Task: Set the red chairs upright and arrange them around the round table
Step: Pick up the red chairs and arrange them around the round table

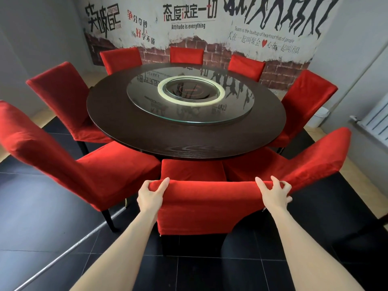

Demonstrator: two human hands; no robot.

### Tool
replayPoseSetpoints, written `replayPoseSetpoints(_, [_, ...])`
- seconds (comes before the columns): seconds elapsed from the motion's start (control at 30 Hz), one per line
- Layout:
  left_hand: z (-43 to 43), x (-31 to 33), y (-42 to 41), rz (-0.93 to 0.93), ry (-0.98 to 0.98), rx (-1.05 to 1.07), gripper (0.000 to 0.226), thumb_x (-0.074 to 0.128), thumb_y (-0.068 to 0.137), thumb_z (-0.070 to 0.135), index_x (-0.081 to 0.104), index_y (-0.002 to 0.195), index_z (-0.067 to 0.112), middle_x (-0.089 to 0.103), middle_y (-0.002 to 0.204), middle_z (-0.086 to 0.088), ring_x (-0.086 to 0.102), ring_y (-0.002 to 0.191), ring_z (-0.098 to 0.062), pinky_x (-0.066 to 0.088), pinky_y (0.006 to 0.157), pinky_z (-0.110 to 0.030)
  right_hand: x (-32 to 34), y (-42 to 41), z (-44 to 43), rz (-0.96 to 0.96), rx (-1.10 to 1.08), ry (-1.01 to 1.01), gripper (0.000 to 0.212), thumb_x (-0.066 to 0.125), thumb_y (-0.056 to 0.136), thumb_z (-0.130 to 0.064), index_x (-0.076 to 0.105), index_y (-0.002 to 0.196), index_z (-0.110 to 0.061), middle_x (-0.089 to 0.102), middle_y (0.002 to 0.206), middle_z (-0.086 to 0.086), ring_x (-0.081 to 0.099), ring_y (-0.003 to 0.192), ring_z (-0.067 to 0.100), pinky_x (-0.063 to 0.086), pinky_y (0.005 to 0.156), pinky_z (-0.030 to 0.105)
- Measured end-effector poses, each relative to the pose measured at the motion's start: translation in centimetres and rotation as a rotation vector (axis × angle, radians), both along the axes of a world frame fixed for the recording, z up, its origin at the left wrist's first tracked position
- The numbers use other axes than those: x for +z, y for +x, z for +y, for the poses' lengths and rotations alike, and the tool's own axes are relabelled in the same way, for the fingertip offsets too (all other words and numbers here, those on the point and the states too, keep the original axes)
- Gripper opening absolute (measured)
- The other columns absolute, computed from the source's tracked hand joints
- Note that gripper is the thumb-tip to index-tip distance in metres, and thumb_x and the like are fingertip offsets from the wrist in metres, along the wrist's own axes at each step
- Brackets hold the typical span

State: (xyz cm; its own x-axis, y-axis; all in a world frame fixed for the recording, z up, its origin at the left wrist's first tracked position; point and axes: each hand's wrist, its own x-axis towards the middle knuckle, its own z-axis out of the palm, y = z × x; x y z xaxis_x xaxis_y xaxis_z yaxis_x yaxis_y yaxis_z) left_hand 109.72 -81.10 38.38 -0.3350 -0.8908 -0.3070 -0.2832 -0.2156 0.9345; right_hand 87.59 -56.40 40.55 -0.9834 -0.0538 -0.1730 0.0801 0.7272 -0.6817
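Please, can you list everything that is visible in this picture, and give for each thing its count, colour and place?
red chairs: eight, red covers, upright around the table
nearest chair: one of the eight, red, at the near edge of the table, its back toward the camera
round table: one, dark brown, centre of the room
glass turntable: one, clear, on the middle of the table
pale ring: one, cream, at the turntable's centre
wall mural: one, white with black and red writing, behind the table
radiator: one, white, right wall
floor tiles: black, under the near chairs
left hand: grips the nearest chair's back top, left corner
right hand: grips the same top, right corner
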Motion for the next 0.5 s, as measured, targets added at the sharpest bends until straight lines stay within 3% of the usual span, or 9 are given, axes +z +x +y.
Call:
replayPoseSetpoints(0.3, [0.2, 0.1, 0.1, 0.024, -0.004, -0.01, 0.032, 0.079, 0.074, 0.051, 0.062, 0.09, 0.029, 0.066, 0.098, 0.001, 0.064, 0.095, -0.022, 0.055, 0.088, -0.048, 0.1, -0.2, 0.3, -0.003, 0.027, 0.012, 0.071, 0.053, 0.091, -0.06, 0.037, 0.149, -0.023, 0.012, 0.156, 0.003, 0.017, 0.137, 0.042, 0.035, 0.103, 0.058])
replayPoseSetpoints(0.4, [0.0, 0.3, 0.4, 0.014, 0.011, -0.05, 0.048, 0.078, 0.074, 0.052, 0.063, 0.111, 0.026, 0.063, 0.114, -0.001, 0.061, 0.106, -0.023, 0.051, 0.096, -0.046, 0.4, 0.3, 0.2, -0.013, 0.063, 0.061, 0.075, 0.05, 0.089, -0.066, 0.032, 0.151, -0.028, 0.006, 0.16, 0.001, 0.003, 0.143, 0.04, 0.026, 0.11, 0.06])
replayPoseSetpoints(0.5, [-0.9, 1.2, 1.1, 0.021, 0.022, -0.08, 0.065, 0.075, 0.077, 0.054, 0.054, 0.131, 0.025, 0.053, 0.131, -0.002, 0.053, 0.12, -0.024, 0.045, 0.104, -0.044, 1.5, 1.7, -1.2, 0.019, 0.082, 0.116, 0.078, 0.045, 0.087, -0.072, 0.029, 0.152, -0.031, 0.005, 0.163, -0.001, -0.007, 0.147, 0.039, 0.007, 0.115, 0.063])
